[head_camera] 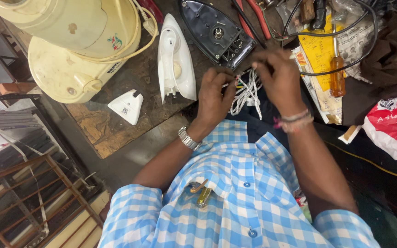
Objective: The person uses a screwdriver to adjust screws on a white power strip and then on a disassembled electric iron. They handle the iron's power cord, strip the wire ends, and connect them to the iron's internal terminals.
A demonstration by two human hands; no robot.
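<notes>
My left hand (214,96) and my right hand (279,76) are close together at the bench edge, both pinching a bundle of white braided cord (246,92) with thin coloured wires at its end. The cord hangs in loops between the hands. Just beyond the hands lies the dark base of an opened clothes iron (217,30), underside parts showing. Its white plastic top shell (175,57) lies to the left, and a small white triangular cover (127,105) sits nearer the bench edge.
A cream mixer-grinder body and jar (74,46) stand at the far left. An amber-handled screwdriver (337,76), black cables, red-handled pliers (253,14) and papers lie at the right. A red and white plastic bag (394,124) sits right. A metal rack (19,193) stands lower left.
</notes>
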